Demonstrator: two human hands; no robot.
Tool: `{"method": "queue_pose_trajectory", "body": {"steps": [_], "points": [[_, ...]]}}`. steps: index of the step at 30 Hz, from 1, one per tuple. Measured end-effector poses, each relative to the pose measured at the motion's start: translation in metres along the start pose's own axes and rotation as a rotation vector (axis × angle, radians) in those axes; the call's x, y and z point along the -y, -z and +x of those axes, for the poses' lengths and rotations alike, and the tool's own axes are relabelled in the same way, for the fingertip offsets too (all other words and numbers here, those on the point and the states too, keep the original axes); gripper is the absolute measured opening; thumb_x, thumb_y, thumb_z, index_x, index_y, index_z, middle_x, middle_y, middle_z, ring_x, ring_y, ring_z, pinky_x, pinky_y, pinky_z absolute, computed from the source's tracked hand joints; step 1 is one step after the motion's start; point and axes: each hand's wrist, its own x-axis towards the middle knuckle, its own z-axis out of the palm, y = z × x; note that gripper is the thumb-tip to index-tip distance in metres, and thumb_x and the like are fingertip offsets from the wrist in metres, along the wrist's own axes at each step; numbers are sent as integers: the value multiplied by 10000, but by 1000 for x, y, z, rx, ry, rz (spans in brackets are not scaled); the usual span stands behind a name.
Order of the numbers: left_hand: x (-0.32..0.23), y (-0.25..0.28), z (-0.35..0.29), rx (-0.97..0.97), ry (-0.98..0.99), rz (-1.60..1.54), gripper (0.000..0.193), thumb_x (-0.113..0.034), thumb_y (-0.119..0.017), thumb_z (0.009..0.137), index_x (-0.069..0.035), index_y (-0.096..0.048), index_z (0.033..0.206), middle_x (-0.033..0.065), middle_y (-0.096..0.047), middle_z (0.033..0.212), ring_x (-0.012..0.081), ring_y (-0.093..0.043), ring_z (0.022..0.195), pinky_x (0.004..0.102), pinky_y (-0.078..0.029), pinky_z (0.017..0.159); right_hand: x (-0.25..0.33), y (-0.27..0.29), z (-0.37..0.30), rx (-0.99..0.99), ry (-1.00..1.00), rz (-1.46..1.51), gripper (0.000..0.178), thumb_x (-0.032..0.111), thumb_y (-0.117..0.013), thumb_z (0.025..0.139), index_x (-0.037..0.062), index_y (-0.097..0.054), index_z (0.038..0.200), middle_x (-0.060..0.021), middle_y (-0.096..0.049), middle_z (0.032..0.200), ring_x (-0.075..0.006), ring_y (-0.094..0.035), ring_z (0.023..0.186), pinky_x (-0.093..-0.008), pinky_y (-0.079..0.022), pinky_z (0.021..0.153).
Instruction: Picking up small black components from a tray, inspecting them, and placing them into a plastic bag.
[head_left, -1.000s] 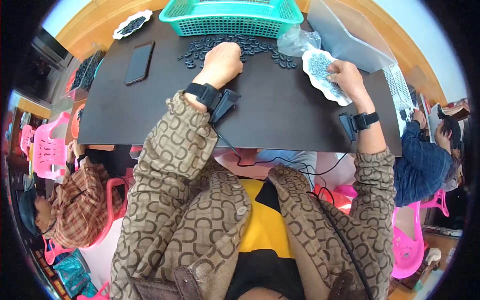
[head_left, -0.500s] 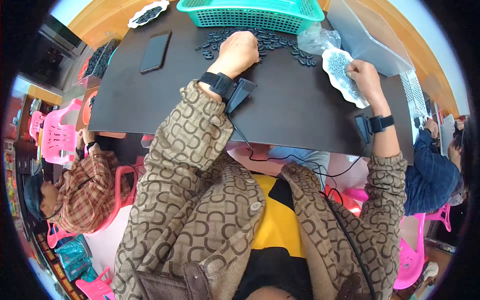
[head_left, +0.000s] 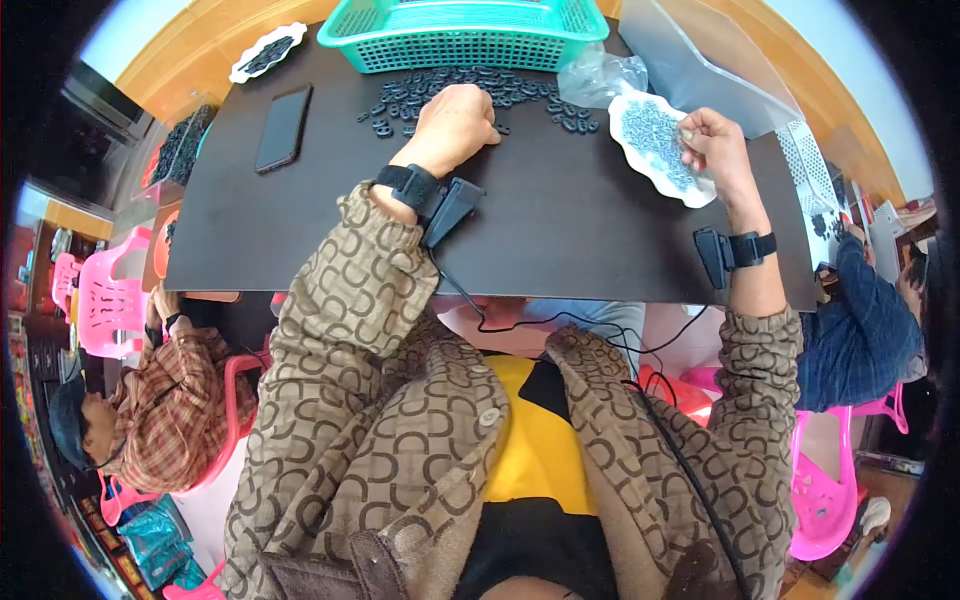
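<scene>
Silvery pieces [head_left: 652,135] are read as shiny metal, black parts [head_left: 405,95] as smooth plastic. Glossy plastic is seen on the green basket [head_left: 460,52], crinkled clear film on the bag [head_left: 600,80]. Tabletop [head_left: 560,220] is finished smooth, low-sheen. Jacket [head_left: 350,280] is made of matt cloth.

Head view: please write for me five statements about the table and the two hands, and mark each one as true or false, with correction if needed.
1. The right hand is at the white dish of small bluish-grey pieces. True.
2. The left hand is at the loose dark pieces, near the green basket. True.
3. The green basket stands at the near edge of the table. False: it stands at the far side, beyond the dark pieces.
4. The phone lies to the left of the left hand. True.
5. Both hands wear gloves. False: both are bare, with a black strap on each wrist.
</scene>
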Motion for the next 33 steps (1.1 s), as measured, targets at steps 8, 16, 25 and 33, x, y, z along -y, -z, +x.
{"method": "queue_pose_trajectory", "body": {"steps": [8,16,25,33], "points": [[-1,-7,3,-36,-9,-6,230,-179,-967,917,16,-913,1026,226,-881,978,443,-858,1012,533,-660,936,1,-14,1,1,-41,61,275,166,-789,1154,0,-855,1362,-127,-870,1121,-229,-815,955,-369,-649,864],[0,2,11,44,-34,-38,195,-178,-984,937,-79,-953,1102,215,-910,1114,443,-871,1147,550,-683,1019,-1,-28,23,11,-58,148,263,149,-781,1156,-9,-849,1356,-133,-868,1120,-233,-817,948,-363,-650,852],[-8,8,10,43,-37,-14,143,-72,-816,932,-42,-920,1025,261,-891,1083,490,-862,1107,577,-678,996,-17,-14,16,11,-81,238,250,129,-772,1158,-18,-843,1348,-140,-865,1118,-236,-820,941,-357,-650,838],[4,3,-15,48,-84,-18,183,-102,-940,864,-3,-856,993,209,-861,999,431,-848,1023,538,-650,914,-20,-6,-16,6,-105,308,239,111,-765,1161,-27,-837,1341,-147,-863,1116,-239,-822,935,-351,-651,826]]}}
